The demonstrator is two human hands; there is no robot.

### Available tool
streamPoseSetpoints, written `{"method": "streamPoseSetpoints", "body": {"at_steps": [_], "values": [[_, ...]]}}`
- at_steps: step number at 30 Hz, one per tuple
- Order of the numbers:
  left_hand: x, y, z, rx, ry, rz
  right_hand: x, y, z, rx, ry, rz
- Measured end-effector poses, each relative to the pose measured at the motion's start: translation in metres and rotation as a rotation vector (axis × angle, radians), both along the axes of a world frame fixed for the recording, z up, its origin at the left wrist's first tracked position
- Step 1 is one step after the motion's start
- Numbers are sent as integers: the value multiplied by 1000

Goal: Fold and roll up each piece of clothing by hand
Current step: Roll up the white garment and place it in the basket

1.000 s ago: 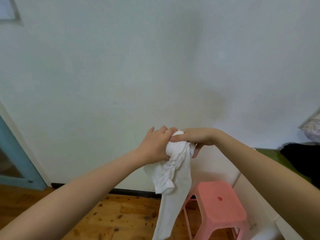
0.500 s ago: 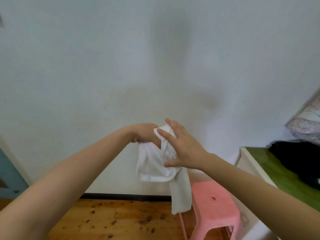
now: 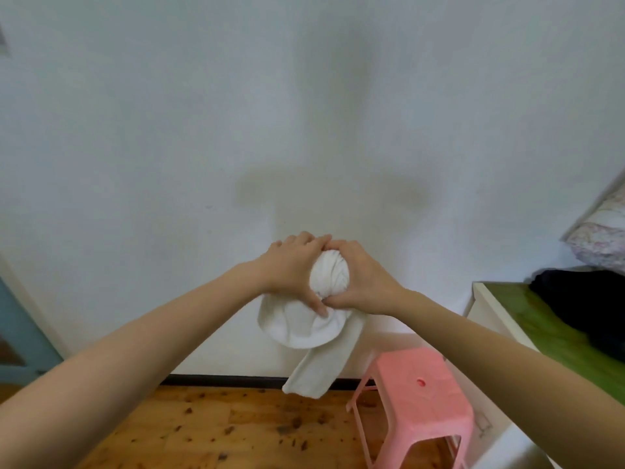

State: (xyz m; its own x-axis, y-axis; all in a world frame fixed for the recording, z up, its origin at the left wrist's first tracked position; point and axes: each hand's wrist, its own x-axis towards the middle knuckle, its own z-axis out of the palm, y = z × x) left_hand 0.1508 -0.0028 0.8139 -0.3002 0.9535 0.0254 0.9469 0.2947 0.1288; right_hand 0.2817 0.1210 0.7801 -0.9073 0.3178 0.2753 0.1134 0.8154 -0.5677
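Left hand (image 3: 293,272) and right hand (image 3: 359,279) clench white garment (image 3: 329,277) mid-air, above pink stool (image 3: 414,397). Ball tight; loose tail dangles, possibly a leg. Advice: wind tail in snugly, keep thumbs pinning.

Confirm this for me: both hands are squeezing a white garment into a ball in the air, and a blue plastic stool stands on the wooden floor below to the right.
Not quite: the stool is pink, not blue, as the head view shows. The rest holds: the left hand and right hand squeeze the white garment into a ball in the air, above the wooden floor.
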Motion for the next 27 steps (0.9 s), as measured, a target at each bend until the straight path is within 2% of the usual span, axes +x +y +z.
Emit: {"method": "streamPoseSetpoints", "body": {"at_steps": [1, 3, 6, 8, 13, 19, 22, 25, 27], "values": [[3, -3, -9, 18, 158, -9, -2, 1, 3, -64, -14, -9], [7, -8, -23, 55, 340, 9, -5, 4, 10, -225, -45, -32], [10, -7, -34, 195, 503, -16, -10, 7, 15, -542, -118, -19], [9, -3, -38, 337, 556, -89, -15, 8, 15, -624, -150, -9], [7, -2, -24, 222, 280, 47, -15, 6, 11, -544, -100, -42], [-5, -3, -14, 226, -111, 100, -1, 5, -10, -470, -70, 25], [-11, -1, -4, 161, -362, 43, 7, 0, -15, -261, -35, 39], [-19, -4, 7, 29, -512, -27, 16, -5, -14, 47, 57, 107], [-23, -5, 11, -84, -613, -46, 18, -4, -14, 173, 124, 185]]}}
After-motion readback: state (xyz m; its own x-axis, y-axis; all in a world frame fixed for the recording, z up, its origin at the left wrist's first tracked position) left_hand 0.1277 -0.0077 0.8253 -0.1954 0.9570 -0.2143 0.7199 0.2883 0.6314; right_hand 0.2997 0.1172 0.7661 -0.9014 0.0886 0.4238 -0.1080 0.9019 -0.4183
